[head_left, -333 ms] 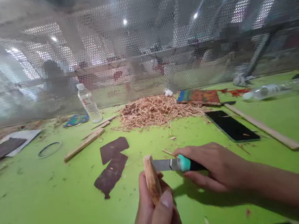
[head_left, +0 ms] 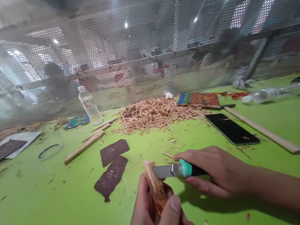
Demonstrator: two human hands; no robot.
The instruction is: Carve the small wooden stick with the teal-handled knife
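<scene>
My left hand (head_left: 158, 213) is closed around a short piece of wood (head_left: 155, 185), whose pale cut end points up and away from me. In my right hand (head_left: 217, 171) is a utility knife (head_left: 185, 168) with a black and teal handle. Its blade lies against the right side of the wood, near the top end. Left of my hands, two pieces of dark sandpaper (head_left: 112, 178) lie on the green table (head_left: 55, 211). My left palm hides the lower part of the wood.
A heap of wood shavings (head_left: 155, 113) lies ahead, before a perforated screen (head_left: 105, 59). On the right are a phone (head_left: 232, 128), a wooden rod (head_left: 267, 131) and a lying bottle (head_left: 273, 93). An upright water bottle (head_left: 90, 107) and a wooden stick (head_left: 84, 146) are on the left.
The wood has tilted in my left hand, its top end now slightly lower. The knife blade has shifted slightly down along it, and my left fingers have spread a little.
</scene>
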